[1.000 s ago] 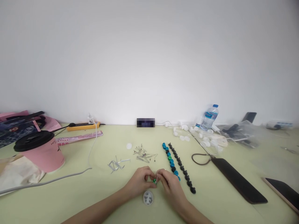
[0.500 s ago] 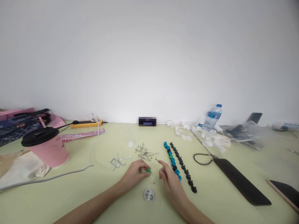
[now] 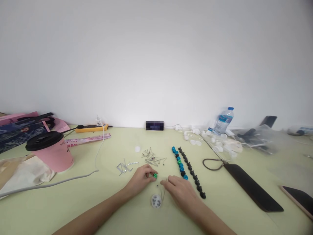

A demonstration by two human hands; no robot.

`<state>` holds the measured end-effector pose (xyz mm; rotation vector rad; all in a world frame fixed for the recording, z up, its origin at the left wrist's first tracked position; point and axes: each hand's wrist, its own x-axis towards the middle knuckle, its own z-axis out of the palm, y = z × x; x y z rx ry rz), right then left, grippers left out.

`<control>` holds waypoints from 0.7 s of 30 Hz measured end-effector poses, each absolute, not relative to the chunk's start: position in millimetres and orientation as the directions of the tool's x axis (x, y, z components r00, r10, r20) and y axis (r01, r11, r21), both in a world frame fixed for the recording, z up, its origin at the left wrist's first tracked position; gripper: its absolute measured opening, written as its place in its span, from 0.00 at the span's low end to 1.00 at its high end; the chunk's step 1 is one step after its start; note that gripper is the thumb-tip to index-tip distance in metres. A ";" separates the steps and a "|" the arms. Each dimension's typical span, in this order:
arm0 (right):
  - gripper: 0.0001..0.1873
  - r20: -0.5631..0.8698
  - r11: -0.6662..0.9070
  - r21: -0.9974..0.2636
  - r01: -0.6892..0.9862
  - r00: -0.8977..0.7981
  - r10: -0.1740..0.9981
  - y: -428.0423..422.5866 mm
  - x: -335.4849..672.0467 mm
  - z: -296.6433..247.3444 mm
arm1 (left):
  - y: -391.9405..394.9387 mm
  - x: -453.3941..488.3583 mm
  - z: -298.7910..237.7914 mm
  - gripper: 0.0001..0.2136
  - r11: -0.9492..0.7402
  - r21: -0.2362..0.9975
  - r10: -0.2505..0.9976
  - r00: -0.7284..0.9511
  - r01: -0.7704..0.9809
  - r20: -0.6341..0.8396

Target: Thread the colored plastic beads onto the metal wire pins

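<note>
My left hand pinches a small shiny green knob-like piece between thumb and fingertips. Opposite it, my right hand has its fingers closed on a thin bent metal wire, which hangs down from the fingertips. Just below the wire stands a small round white tub with grey bits in it. To the right of the hands lie a row of blue, green and black knobs and a longer row of black knobs. The right hand partly covers the near end of the coloured row.
Thin metal pins and L-shaped metal keys lie beyond the left hand, near a white disc. A pink cup and a cable stand left. To the right are a black case, a phone and a water bottle.
My right hand has closed its outstretched fingers on the thin wire, which has come away from beside the green piece toward the tub. The left hand still holds the green piece.
</note>
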<state>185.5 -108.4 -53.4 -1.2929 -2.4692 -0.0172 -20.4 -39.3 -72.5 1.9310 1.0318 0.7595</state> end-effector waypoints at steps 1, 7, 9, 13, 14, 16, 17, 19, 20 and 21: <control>0.10 0.295 0.608 -0.023 0.794 -0.575 0.763 -108.2 186.5 -53.6 | -39.0 -20.6 -72.8 0.10 -0.341 0.865 0.859 0.496 0.368 0.128; 0.09 0.203 0.612 0.348 0.710 -0.695 0.690 -110.6 180.9 -66.3 | -36.7 -20.4 -78.4 0.14 -0.310 0.891 0.845 0.526 0.332 0.098; 0.09 0.184 0.625 0.345 0.700 -0.704 0.686 -112.7 180.3 -67.5 | -36.6 -19.8 -79.8 0.13 -0.320 0.877 0.859 0.501 0.358 0.109; 0.09 0.221 0.644 0.048 0.764 -0.637 0.739 -111.9 186.2 -56.3 | -37.2 -17.8 -80.4 0.08 -0.367 0.847 0.868 0.469 0.384 0.163; 0.09 0.243 0.623 -0.103 0.775 -0.588 0.771 -109.9 186.9 -52.3 | -37.2 -17.2 -80.6 0.07 -0.377 0.844 0.865 0.471 0.383 0.172; 0.08 0.299 0.523 -0.433 0.734 -0.430 0.852 -104.1 184.1 -46.7 | -36.9 -16.2 -81.3 0.06 -0.386 0.844 0.856 0.485 0.371 0.178; 0.07 0.323 0.459 -0.578 0.674 -0.328 0.888 -100.5 180.4 -46.0 | -36.6 -15.8 -82.0 0.07 -0.385 0.849 0.851 0.495 0.363 0.174; 0.07 0.340 0.353 -0.780 0.517 -0.125 0.932 -92.6 169.6 -49.1 | -35.8 -15.4 -83.2 0.08 -0.374 0.860 0.842 0.516 0.346 0.159; 0.08 0.334 0.326 -0.837 0.440 -0.061 0.940 -88.7 163.6 -52.3 | -35.4 -15.4 -83.7 0.08 -0.369 0.866 0.838 0.524 0.339 0.152; 0.08 0.329 0.313 -0.870 0.380 -0.024 0.944 -84.8 158.0 -56.0 | -35.1 -15.6 -83.9 0.08 -0.367 0.869 0.835 0.530 0.332 0.149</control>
